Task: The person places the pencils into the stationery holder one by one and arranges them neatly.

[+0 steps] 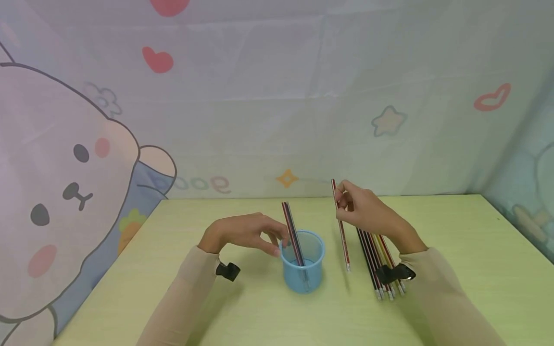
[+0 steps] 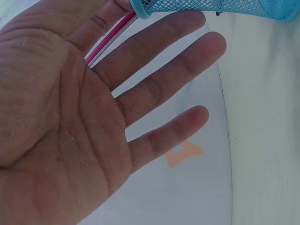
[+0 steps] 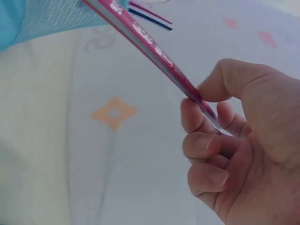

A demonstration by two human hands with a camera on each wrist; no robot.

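My right hand pinches a red-striped pencil between thumb and fingertips, upright and slightly tilted, right of the blue mesh cup. In the right wrist view, the pencil slants from the fingertips of the hand toward the cup at top left. A few pencils lean inside the cup. The left hand has its fingertips at the cup's left rim. In the left wrist view, this hand shows fairly straight, spread fingers beside the cup.
Several pencils lie in a bunch on the light yellow-green table, beneath and beside my right wrist. Behind the table hangs a cloth printed with hearts, a star and a bear.
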